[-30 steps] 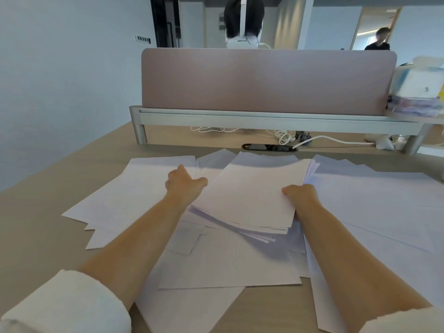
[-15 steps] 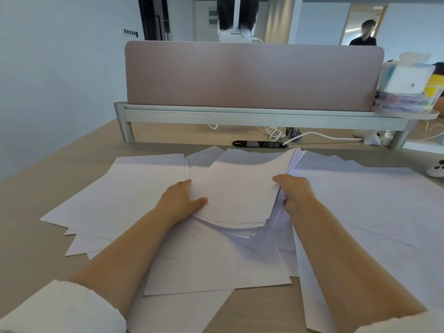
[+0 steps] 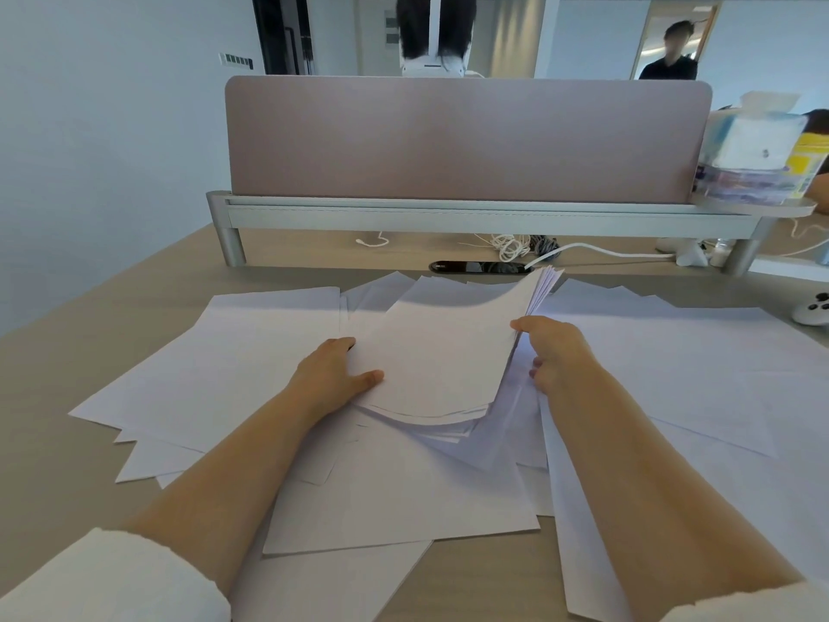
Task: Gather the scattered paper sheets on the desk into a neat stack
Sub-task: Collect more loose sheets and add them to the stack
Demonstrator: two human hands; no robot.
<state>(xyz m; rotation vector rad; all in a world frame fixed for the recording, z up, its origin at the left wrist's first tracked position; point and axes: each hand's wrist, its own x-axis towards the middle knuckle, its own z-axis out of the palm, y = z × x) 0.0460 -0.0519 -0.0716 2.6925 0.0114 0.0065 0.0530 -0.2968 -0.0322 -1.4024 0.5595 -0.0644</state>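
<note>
Head view: a person's left hand [image 3: 334, 374] and right hand [image 3: 554, 352] hold a stack of paper [image 3: 439, 352] above the scattered sheets [image 3: 224, 352] at mid-desk. A second ago the stack lay nearly flat between the hands; now its right side is lifted and the top sheet curls upward. The left hand pinches the stack's left edge, thumb on top with the fingers tucked beneath. The right hand grips the right edge, thumb over the rim and fingers curled under. The stack's near edges are staggered, not flush, and the far right corner fans open just short of the black cable slot [image 3: 480, 267]. Loose sheets spread left, right and toward the camera (some overlapping at angles). Bare desk [image 3: 89, 316] shows at the left and in a strip before the grey rail [image 3: 448, 213] — a white controller [image 3: 812, 307] sits at the right edge.
</note>
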